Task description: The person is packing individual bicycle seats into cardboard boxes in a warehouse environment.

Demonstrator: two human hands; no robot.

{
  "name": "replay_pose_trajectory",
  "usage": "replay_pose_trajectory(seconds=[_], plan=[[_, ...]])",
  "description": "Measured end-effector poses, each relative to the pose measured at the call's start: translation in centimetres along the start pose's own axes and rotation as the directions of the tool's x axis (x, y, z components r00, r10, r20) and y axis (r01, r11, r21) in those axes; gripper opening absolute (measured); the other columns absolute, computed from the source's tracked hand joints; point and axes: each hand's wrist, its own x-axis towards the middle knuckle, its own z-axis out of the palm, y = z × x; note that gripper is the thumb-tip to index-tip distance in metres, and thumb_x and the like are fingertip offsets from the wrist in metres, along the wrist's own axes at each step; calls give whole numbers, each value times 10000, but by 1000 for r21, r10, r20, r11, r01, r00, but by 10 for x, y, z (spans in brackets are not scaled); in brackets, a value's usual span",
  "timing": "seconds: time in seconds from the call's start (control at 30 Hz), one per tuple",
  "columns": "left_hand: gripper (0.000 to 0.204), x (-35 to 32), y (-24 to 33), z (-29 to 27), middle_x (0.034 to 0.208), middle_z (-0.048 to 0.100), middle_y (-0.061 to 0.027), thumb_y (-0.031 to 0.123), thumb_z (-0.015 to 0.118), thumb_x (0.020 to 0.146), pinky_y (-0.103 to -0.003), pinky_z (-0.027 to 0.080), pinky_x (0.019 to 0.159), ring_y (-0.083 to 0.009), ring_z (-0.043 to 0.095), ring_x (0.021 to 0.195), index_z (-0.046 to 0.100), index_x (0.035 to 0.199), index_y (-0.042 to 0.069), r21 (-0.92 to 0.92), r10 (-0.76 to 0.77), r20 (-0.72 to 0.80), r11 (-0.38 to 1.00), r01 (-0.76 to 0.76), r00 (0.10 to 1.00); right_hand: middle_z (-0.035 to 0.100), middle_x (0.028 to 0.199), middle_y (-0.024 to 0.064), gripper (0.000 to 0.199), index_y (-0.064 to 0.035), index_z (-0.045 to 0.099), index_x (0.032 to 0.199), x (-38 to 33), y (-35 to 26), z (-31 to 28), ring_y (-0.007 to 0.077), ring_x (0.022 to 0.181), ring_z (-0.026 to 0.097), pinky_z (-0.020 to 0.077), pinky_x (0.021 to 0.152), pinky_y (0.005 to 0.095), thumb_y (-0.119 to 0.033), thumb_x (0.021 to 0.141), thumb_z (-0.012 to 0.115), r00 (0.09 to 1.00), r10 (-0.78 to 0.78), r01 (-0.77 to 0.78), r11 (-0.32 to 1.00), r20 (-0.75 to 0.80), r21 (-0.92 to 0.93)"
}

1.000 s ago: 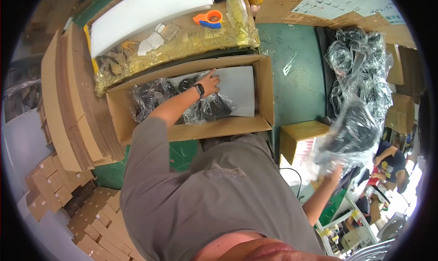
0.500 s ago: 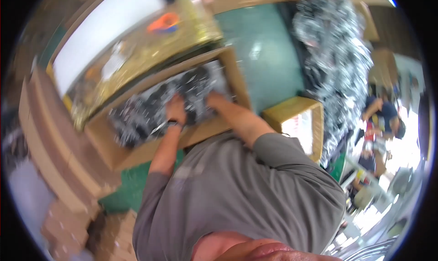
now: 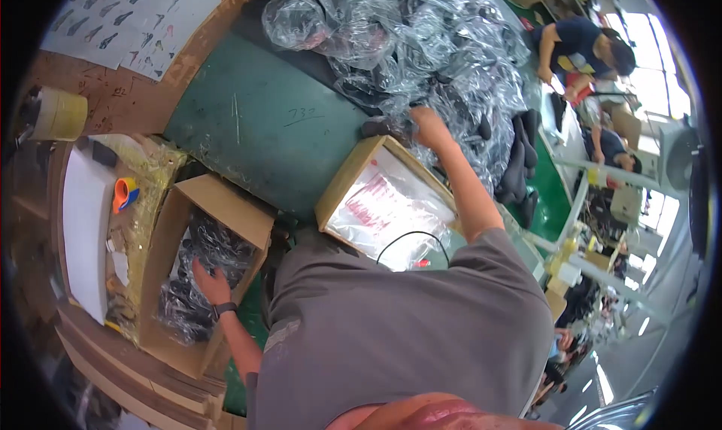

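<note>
My left hand lies with its fingers apart on black bicycle saddles in clear plastic bags, inside an open cardboard box at the left. A watch is on that wrist. To the upper right, my arm stretches out to a big heap of plastic-bagged saddles. There my right hand is at the heap's near edge, its fingers bent and closed beside a dark saddle. What is between those fingers is partly hidden.
A smaller carton with a plastic-covered, red-printed sheet stands before me on the green table. An orange tape ring lies on a taped carton at left. Bare dark saddles lie right of the heap. A co-worker bends over work at far right.
My right hand has left the cardboard box and reached over to the heap of bagged saddles. My left hand stays in the box. The view has turned to the right.
</note>
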Motion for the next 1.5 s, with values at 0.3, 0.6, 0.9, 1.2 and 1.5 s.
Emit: replay_pose_trajectory(seconds=[0.3, 0.6, 0.9, 1.2, 1.5], plan=[[603, -28, 124, -28, 1583, 460, -236, 95, 702, 882, -535, 309, 1245, -453, 391, 1484, 554, 1463, 34, 145, 201, -8, 969, -197, 980, 660, 1209, 232, 628, -113, 646, 1240, 16, -39, 26, 464, 1151, 604, 471, 968, 559, -431, 744, 865, 999, 9, 0, 971, -37, 240], [468, -40, 162, -40, 1310, 697, -138, 129, 733, 875, -474, 517, 1037, -364, 658, 1201, 665, 1331, 53, -243, 213, -87, 943, -228, 973, 697, 1228, 216, 635, -34, 668, 1292, 33, -93, -76, 404, 1176, 643, 499, 1022, 464, -163, 705, 873, 993, -11, 41, 965, -115, 259], [1046, -18, 229, -113, 1580, 494, -188, 823, 464, 954, -525, 454, 1123, -285, 522, 1406, 270, 1636, 55, -645, 578, 227, -514, 566, 784, 520, 1490, 312, 704, 2, 589, 1405, -59, -347, -196, 451, 1440, 465, 334, 1200, 540, -280, 801, 814, 779, -614, 604, 682, -125, 412], [498, -18, 84, -59, 1319, 643, -128, 306, 580, 1035, -378, 495, 1067, -220, 589, 1267, 556, 1410, -20, -864, 171, 67, -483, 143, 983, 673, 1166, 90, 320, 60, 608, 1295, -21, -566, -31, 142, 1060, 612, 489, 940, 291, -113, 1028, 647, 931, -255, -93, 524, 260, 847], [663, 38, -102, 72, 1753, 226, -128, 415, 712, 920, -654, 183, 1257, -340, 168, 1619, 550, 1533, 224, -8, 411, 76, 911, -411, 909, 756, 976, 292, 733, 24, 676, 1143, 43, -657, 121, 464, 957, 743, 583, 856, 537, -611, 784, 755, 978, -101, 132, 977, 182, -170]])
